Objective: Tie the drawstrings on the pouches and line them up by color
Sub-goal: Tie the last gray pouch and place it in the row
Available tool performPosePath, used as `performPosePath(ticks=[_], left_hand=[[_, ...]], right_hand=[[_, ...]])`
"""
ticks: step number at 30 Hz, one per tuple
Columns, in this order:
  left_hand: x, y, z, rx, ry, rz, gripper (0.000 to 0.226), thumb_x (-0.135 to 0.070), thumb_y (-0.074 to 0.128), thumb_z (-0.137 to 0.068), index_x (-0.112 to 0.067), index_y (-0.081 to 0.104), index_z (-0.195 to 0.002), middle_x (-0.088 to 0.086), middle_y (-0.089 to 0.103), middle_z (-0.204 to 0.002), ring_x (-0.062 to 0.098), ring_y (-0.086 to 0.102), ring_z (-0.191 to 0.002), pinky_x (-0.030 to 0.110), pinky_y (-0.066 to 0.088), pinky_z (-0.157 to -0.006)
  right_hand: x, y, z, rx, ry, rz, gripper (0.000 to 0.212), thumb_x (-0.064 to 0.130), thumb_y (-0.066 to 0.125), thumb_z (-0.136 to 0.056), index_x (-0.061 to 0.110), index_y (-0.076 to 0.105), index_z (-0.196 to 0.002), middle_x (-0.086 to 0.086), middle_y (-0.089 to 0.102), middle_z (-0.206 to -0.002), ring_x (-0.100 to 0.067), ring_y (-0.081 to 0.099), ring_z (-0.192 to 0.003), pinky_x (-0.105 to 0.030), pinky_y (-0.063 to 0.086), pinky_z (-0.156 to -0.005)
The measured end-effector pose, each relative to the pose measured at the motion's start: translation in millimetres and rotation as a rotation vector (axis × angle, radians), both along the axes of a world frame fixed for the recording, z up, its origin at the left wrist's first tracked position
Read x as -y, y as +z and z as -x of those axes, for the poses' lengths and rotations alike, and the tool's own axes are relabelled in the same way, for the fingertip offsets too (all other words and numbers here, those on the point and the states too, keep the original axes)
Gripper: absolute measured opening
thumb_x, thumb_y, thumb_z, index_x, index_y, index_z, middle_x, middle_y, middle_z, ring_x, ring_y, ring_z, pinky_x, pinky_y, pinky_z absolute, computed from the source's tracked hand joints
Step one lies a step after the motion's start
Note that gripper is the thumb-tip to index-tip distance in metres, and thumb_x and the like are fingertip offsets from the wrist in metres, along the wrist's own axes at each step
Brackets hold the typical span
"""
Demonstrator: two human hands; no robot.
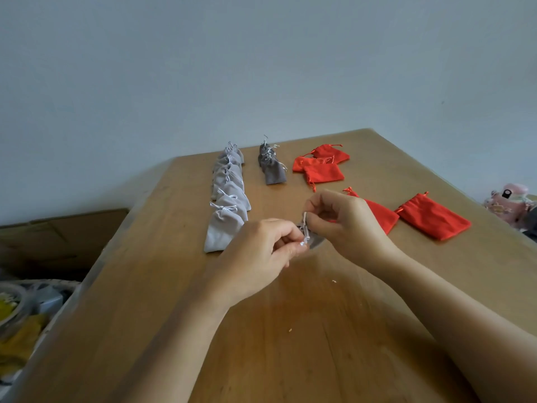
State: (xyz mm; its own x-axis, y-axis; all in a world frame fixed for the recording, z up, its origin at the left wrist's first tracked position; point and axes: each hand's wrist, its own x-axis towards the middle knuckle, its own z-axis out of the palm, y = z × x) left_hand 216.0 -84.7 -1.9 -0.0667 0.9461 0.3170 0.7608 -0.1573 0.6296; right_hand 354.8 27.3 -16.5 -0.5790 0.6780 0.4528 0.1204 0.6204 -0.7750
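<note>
Tying the string (304,226) on a grey pouch (316,242), pinched by left hand (261,251) and right hand (345,222); next, best to pull tight, add to dark row (271,167).

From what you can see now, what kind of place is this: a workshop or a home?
Probably a room in a home: a wooden table by a bare wall, a pink plush toy to its right, and a cardboard box with clutter on the left.

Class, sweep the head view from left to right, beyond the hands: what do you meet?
Row of light grey pouches → dark grey pouches → pile of red pouches → lone red pouch → pink plush toy.
</note>
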Motion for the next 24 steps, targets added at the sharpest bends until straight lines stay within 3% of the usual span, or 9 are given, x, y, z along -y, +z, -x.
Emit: performPosePath(ticks=[3,5,8,11,13,16,18,21,24], left_hand=[[2,2,3,0.055,-0.025,-0.001,0.009,-0.014,0.070,-0.086,-0.015,0.068,-0.077,-0.008,0.060,-0.063,0.003,0.057,-0.054,0.020,0.046,-0.058],[2,1,6,0.111,-0.042,0.011,0.012,-0.015,0.069,-0.086,-0.020,0.066,-0.076,-0.003,0.063,-0.064,0.007,0.057,-0.055,0.029,0.050,-0.062],[-1,-2,2,0.189,-0.046,-0.013,0.019,-0.017,0.068,-0.088,-0.025,0.061,-0.073,0.000,0.060,-0.062,0.011,0.054,-0.057,0.034,0.048,-0.061],[-3,-4,-1,0.187,-0.037,-0.053,0.022,-0.021,0.066,-0.088,-0.032,0.057,-0.072,-0.011,0.057,-0.063,0.012,0.051,-0.058,0.037,0.047,-0.060],[-3,-3,-2,0.173,-0.031,-0.075,0.024,-0.018,0.066,-0.089,-0.032,0.055,-0.072,-0.012,0.057,-0.064,0.016,0.052,-0.059,0.037,0.048,-0.061],[-1,-1,-4,0.163,-0.047,-0.091,0.024,-0.018,0.063,-0.090,-0.032,0.053,-0.073,-0.016,0.057,-0.063,0.009,0.054,-0.059,0.035,0.049,-0.063],[-1,-3,-5,0.167,-0.063,-0.072,0.019,-0.020,0.060,-0.090,-0.028,0.053,-0.074,-0.014,0.057,-0.063,0.007,0.057,-0.061,0.034,0.051,-0.066],[-1,-5,-5,0.166,-0.093,-0.029,0.016,-0.021,0.059,-0.091,-0.025,0.055,-0.077,-0.014,0.058,-0.065,0.007,0.059,-0.063,0.038,0.053,-0.070],[-1,-3,-7,0.257,-0.126,-0.034,0.013,-0.023,0.059,-0.090,-0.024,0.055,-0.078,-0.011,0.060,-0.067,0.008,0.058,-0.062,0.033,0.053,-0.067]], right_hand=[[4,-1,1,0.013,-0.009,-0.161,0.011,0.001,0.063,-0.083,0.011,0.062,-0.080,0.007,0.064,-0.071,-0.008,0.060,-0.067,-0.020,0.048,-0.062],[3,-2,2,0.002,-0.010,-0.151,0.009,0.001,0.062,-0.083,0.010,0.062,-0.081,0.004,0.064,-0.072,-0.010,0.061,-0.068,-0.028,0.051,-0.065],[1,1,1,-0.144,0.100,0.161,0.003,0.009,0.057,-0.085,0.006,0.057,-0.084,-0.008,0.062,-0.073,-0.017,0.058,-0.068,-0.035,0.048,-0.066],[4,1,3,-0.327,0.316,0.486,0.004,0.012,0.051,-0.087,0.009,0.052,-0.086,-0.009,0.054,-0.078,-0.017,0.053,-0.071,-0.027,0.047,-0.066],[7,-1,6,-0.398,0.386,0.641,0.003,0.012,0.050,-0.085,0.011,0.052,-0.084,-0.011,0.053,-0.079,-0.017,0.052,-0.069,-0.025,0.045,-0.062],[4,-4,9,-0.423,0.402,0.784,0.003,0.010,0.050,-0.081,0.008,0.051,-0.083,-0.013,0.052,-0.076,-0.019,0.049,-0.063,-0.030,0.037,-0.057],[-2,-5,7,-0.344,0.338,0.680,0.004,0.009,0.054,-0.084,0.007,0.054,-0.082,-0.011,0.055,-0.073,-0.017,0.052,-0.063,-0.029,0.039,-0.059],[-9,-4,-2,-0.119,0.152,0.223,0.007,0.004,0.062,-0.091,0.007,0.062,-0.085,-0.003,0.064,-0.075,-0.010,0.059,-0.068,-0.023,0.047,-0.064],[-4,-1,-4,-0.164,0.078,0.128,0.005,0.009,0.059,-0.089,0.005,0.059,-0.086,-0.013,0.062,-0.075,-0.017,0.056,-0.068,-0.036,0.045,-0.063]])
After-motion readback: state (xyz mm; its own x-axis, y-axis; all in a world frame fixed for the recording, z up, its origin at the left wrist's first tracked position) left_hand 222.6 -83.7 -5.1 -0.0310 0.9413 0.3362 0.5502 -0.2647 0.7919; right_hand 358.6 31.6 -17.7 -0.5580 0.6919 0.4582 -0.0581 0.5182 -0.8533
